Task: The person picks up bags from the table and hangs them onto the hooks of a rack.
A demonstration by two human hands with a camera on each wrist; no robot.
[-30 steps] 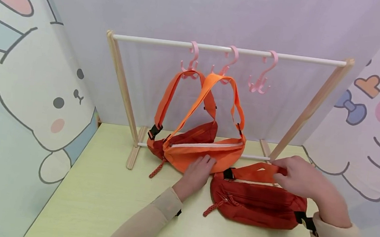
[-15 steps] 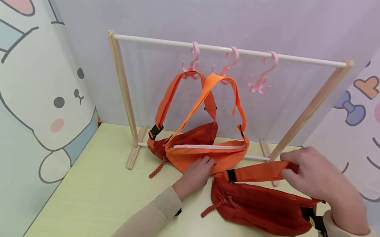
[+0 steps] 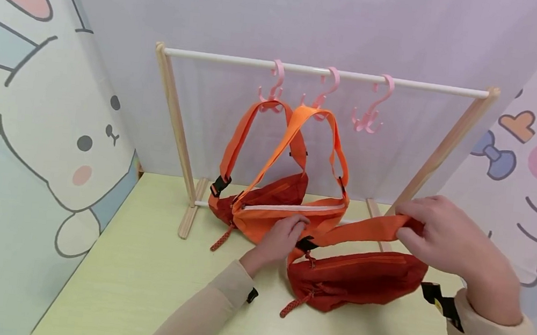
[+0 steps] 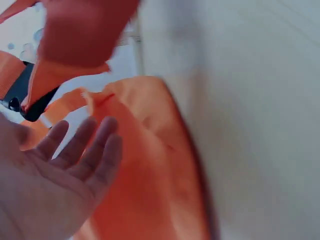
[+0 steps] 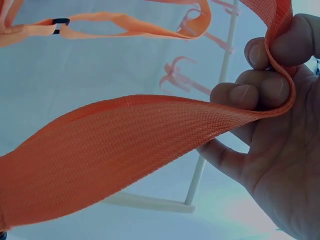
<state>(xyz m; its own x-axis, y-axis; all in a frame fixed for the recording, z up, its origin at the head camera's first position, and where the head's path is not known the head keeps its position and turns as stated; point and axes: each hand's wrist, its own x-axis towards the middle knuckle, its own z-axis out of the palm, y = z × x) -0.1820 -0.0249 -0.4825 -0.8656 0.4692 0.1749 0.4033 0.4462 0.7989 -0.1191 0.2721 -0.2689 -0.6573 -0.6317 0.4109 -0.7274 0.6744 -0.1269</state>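
My right hand (image 3: pixel 456 239) grips the orange strap (image 3: pixel 362 229) of a dark red waist bag (image 3: pixel 359 279), which hangs tilted over the table's right half. In the right wrist view, fingers and thumb curl round that strap (image 5: pixel 115 145). My left hand (image 3: pixel 282 239), its fingers loosely spread in the left wrist view, is at the front of a bright orange waist bag (image 4: pixel 145 165); I cannot tell whether it touches. The orange bag's strap (image 3: pixel 274 157) loops over the middle pink hook (image 3: pixel 321 94). Behind it, another dark red waist bag (image 3: pixel 290 189) hangs from the left pink hook (image 3: pixel 275 88).
A rack with a white bar (image 3: pixel 211 56) and wooden legs (image 3: pixel 175 126) stands at the back of the pale table (image 3: pixel 141 274). A third pink hook (image 3: pixel 368 112) bears no bag. Cartoon-printed curtains close off both sides.
My right hand has risen, first moving right, drawing the strap longer. The dark red bag shifted right, then back left, and now tilts up. My left hand has barely moved.
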